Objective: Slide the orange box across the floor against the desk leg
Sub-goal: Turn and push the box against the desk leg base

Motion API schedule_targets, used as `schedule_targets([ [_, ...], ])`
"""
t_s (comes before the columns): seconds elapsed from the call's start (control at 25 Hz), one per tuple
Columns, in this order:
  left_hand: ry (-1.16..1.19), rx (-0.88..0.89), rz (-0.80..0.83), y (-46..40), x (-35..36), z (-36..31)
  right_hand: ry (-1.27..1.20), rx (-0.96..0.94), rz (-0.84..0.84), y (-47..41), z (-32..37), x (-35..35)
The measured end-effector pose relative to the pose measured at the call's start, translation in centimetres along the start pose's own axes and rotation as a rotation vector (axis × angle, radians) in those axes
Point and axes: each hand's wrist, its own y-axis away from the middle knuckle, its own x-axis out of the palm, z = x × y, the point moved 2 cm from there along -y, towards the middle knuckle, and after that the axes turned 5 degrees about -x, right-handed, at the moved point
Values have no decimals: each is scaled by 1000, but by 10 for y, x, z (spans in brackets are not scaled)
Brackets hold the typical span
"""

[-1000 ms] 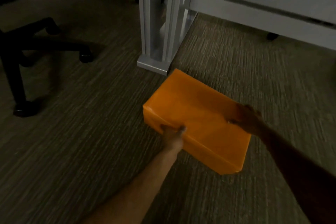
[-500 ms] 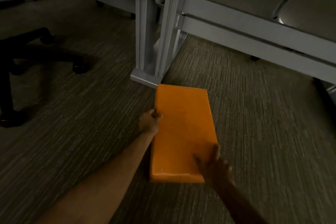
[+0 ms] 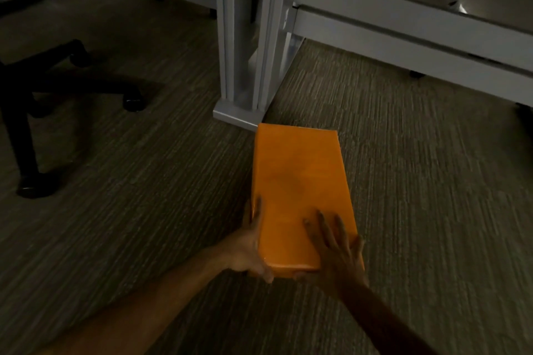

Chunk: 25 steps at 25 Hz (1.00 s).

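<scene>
The orange box [image 3: 300,181] lies flat on the carpet, lengthwise away from me. Its far left corner touches the foot of the grey desk leg [image 3: 245,66]. My left hand [image 3: 251,248] cups the box's near left corner, thumb up along the left side. My right hand [image 3: 334,248] rests flat on the near right part of the top, fingers spread, wrapping the near edge.
A black office chair base [image 3: 43,89] with castors stands at the left. Grey desk rails [image 3: 403,37] run to the right behind the leg. Striped carpet [image 3: 432,210] covers the floor on both sides of the box.
The box has turned from diagonal to lengthwise, its far end at the desk leg's foot. Both hands have shifted down to the box's near end.
</scene>
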Motion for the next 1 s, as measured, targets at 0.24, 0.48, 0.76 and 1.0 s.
schedule_targets([
  [0.24, -104, -33, 110, -27, -35, -1, -39, 115, -5, -26, 7, -7],
  [0.48, -101, -20, 121, -81, -76, -10, -73, 185, -78, -71, -2, -17],
  [0.76, -126, 41, -26, -147, -114, -20, -65, 230, -172, -145, -26, -40],
  [1.0, -104, 80, -103, -173, -127, -18, -78, 217, -204, -177, -42, -48],
])
